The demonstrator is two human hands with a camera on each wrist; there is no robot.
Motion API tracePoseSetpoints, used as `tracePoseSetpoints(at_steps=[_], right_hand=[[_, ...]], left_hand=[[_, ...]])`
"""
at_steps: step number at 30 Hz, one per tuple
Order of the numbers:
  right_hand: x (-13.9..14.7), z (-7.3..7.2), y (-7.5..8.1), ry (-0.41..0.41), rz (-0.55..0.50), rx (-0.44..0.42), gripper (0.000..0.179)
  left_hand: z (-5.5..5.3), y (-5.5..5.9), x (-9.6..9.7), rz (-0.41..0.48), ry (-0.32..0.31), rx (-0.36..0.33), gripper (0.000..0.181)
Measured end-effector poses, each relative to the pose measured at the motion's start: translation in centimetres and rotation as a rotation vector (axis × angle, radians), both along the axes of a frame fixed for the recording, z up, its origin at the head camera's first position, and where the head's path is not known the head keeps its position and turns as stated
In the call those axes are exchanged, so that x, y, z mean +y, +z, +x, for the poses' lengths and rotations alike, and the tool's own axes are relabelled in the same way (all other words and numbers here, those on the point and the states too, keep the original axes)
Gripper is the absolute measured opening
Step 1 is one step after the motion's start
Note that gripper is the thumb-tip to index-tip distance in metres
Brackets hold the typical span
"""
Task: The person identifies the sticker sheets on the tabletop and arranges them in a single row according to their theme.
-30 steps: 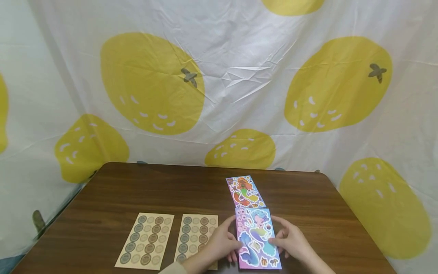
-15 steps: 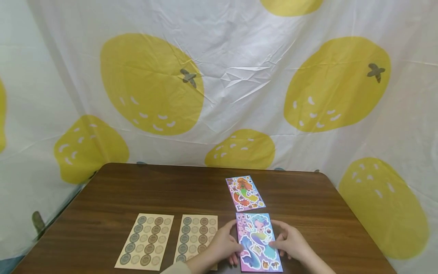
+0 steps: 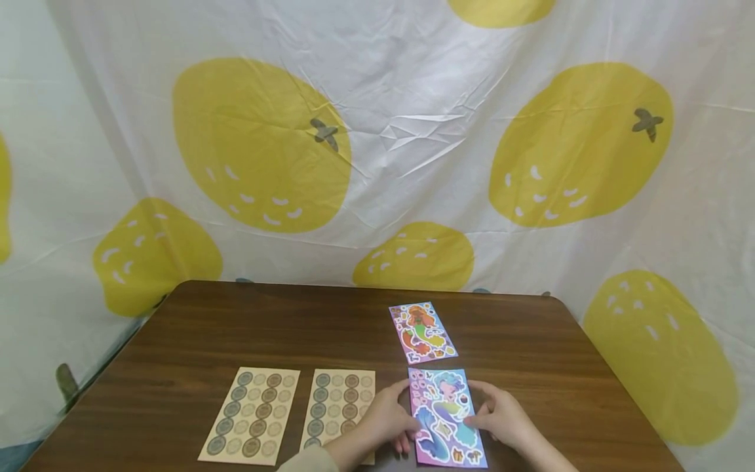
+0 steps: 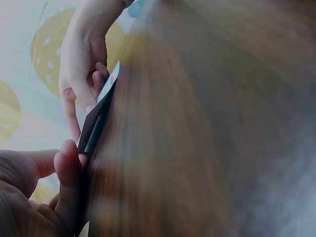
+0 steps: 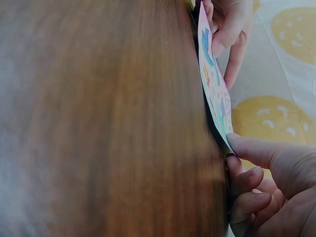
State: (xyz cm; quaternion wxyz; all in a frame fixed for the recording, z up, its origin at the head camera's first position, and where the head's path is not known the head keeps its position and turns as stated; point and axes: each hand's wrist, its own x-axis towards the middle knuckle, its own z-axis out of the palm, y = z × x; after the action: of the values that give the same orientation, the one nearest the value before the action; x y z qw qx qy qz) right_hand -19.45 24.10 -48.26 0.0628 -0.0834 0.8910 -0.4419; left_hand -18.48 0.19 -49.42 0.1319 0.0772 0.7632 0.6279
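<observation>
A blue and purple mermaid sticker sheet (image 3: 446, 412) lies face up between both hands near the table's front. My left hand (image 3: 389, 414) pinches its left edge, thumb on top and fingers at the side and under. On the opposite edge, my right hand (image 3: 503, 415) pinches it the same way. The right wrist view shows the sheet (image 5: 213, 79) nearly edge-on, close over the tabletop with a dark shadow beneath, the right hand's thumb (image 5: 254, 149) on its near end. Just beyond it lies a second sticker sheet (image 3: 420, 331) with an orange-haired mermaid, slightly turned.
Two tan sheets of round seal stickers lie to the left: one farther off (image 3: 250, 414), the other (image 3: 339, 400) partly covered by my left forearm. The dark wooden table (image 3: 283, 328) ends at a white curtain (image 3: 413, 164) printed with yellow fruit.
Both hands have drawn the blue mermaid sheet slightly toward me, so a strip of table shows between it and the orange-haired mermaid sheet. In the last half second it has hardly moved.
</observation>
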Motion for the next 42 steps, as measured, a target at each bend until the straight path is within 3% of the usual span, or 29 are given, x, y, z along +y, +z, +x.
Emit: tracePoseSetpoints(at_steps=[15,21,30,42], right_hand=[[-0.35,-0.09,0.22,-0.046,0.011,-0.059,0.074],[-0.17,-0.13,0.27,-0.017,0.01,-0.064,0.071],[0.05,-0.28,0.54,0.01,0.014,-0.097,0.069],[0.47,-0.46,0.3,0.045,0.044,-0.065,0.071]], left_hand=[[-0.08,0.05,0.19,-0.016,0.024,0.007,0.087],[0.0,0.2,0.27,0.004,0.026,0.006,0.088],[-0.47,0.07,0.16,-0.047,0.023,-0.022,0.079],[-0.65,-0.12,-0.03,-0.062,0.01,-0.006,0.081]])
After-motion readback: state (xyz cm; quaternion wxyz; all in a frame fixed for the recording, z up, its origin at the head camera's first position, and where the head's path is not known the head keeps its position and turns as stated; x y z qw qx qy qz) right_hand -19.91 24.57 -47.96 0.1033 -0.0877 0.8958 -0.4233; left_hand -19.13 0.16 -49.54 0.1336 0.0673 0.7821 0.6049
